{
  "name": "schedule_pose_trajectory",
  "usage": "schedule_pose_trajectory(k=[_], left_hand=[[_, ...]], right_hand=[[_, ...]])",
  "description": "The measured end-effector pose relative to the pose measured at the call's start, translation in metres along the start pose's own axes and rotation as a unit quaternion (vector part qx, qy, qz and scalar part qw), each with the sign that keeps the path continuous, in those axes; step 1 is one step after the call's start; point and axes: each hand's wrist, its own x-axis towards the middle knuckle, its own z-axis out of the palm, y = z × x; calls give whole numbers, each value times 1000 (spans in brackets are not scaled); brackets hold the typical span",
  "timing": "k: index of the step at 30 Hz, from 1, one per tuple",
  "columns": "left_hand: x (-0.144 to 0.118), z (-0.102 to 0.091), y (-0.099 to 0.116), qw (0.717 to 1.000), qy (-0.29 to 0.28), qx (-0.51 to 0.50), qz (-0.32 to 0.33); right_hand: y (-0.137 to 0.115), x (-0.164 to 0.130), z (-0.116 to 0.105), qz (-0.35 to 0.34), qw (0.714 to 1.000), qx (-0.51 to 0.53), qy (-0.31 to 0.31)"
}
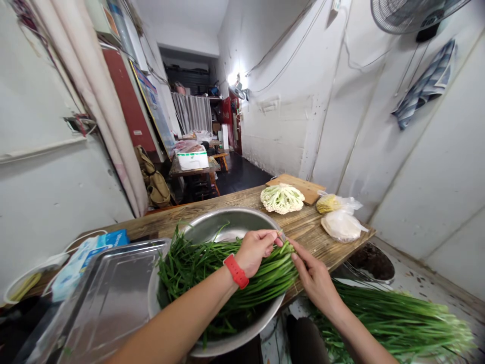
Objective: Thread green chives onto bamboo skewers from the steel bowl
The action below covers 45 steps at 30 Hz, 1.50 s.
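A bunch of chives (269, 283) lies in a large steel basin (231, 216), its cut stem ends sticking out over the right rim. My left hand (254, 251), with a red watch on its wrist, is closed in a pinch at those ends; the small thing between its fingertips is too small to make out. Against the same stem ends, from the right, my right hand (313, 275) has its thumb and fingers closed around the chives. More loose green leaves fill the left of the basin. A larger pile of chives (397, 323) rests low on the right.
Behind the basin on the wooden table (242, 198) sit a cauliflower (282, 198), a cutting board (299, 186) and plastic bags (343, 225). A steel tray (109, 298) and a blue-white packet (85, 268) are at left. A dark round container (371, 262) stands beyond the table's right edge.
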Motion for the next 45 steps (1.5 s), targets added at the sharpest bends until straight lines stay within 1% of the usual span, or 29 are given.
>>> schedule_pose_trajectory(k=[7, 11, 21, 29, 35, 40, 45], left_hand=[[0, 2, 2, 1000, 12, -23, -17], [-1, 2, 2, 999, 17, -34, -14], [-1, 2, -2, 996, 31, -75, -24], [-1, 1, -3, 998, 35, -42, -14], [1, -2, -1, 999, 11, -33, -29], [0, 0, -5, 998, 0, 10, -56], [-2, 1, -8, 999, -1, -5, -39]], right_hand=[[2, -4, -1, 4, 1000, -5, 4], [1, -4, -1, 12, 1000, 0, 2], [5, -5, 0, 8, 1000, -5, 4], [7, -5, 1, 9, 1000, -10, -2], [7, -7, 1, 10, 1000, -4, -7], [7, -5, 1, 5, 1000, 4, 5], [6, -1, 0, -3, 1000, 0, 0]])
